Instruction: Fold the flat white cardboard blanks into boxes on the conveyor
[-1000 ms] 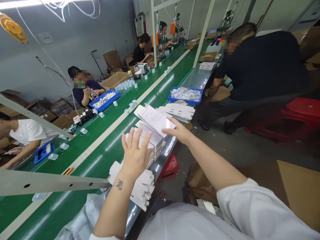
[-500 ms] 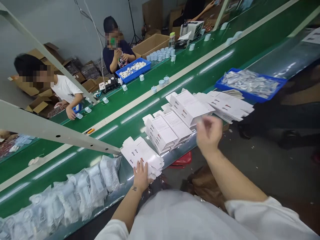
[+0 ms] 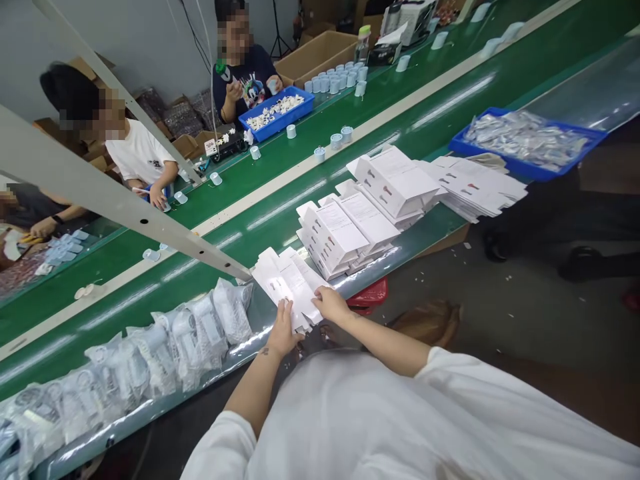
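Observation:
My left hand (image 3: 284, 331) grips the near left edge of a flat white printed carton (image 3: 295, 283), which lies on a small pile at the belt's near edge. At the carton's right edge, my right hand (image 3: 330, 304) has its fingers closed on the cardboard. Folded-up white boxes (image 3: 337, 233) are stacked just to the right, with another stack (image 3: 397, 180) beyond them. Farther right, flat cartons (image 3: 470, 183) lie fanned out.
Bubble-wrapped items (image 3: 165, 353) line the near edge at left. A slanted metal post (image 3: 150, 223) stands beside the cartons. A blue tray of packets (image 3: 555, 150) is at right. Across the green belt (image 3: 270, 213), people handle small light-blue cups.
My right hand has moved left and down from beside the stacked boxes to the flat carton and taken hold of its edge. The view has shifted slightly.

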Action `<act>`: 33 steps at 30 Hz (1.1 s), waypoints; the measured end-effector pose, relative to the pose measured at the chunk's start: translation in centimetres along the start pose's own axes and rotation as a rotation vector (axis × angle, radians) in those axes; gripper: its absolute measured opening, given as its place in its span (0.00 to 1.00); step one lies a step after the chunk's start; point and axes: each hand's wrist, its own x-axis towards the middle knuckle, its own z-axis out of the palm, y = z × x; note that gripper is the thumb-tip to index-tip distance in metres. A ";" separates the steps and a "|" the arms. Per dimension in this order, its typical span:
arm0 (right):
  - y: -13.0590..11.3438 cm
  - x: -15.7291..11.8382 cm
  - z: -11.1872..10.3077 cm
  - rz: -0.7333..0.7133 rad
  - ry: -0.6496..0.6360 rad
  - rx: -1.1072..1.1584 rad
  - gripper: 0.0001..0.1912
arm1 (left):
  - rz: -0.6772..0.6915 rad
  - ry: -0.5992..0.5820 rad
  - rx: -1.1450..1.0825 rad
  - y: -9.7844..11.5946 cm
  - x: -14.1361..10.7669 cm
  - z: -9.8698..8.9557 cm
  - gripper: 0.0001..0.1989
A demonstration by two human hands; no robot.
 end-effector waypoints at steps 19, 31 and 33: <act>-14.2 -8.2 -4.4 -1.219 0.170 -0.485 0.76 | 0.090 0.467 -0.721 9.2 -8.4 -17.7 0.15; -6.0 0.3 -1.0 -0.550 0.276 0.314 0.28 | 0.247 0.550 0.261 5.9 -1.0 -11.2 0.21; -2.7 -0.1 -0.8 -0.436 0.285 0.321 0.17 | 0.261 0.373 0.339 5.5 -0.3 -7.9 0.18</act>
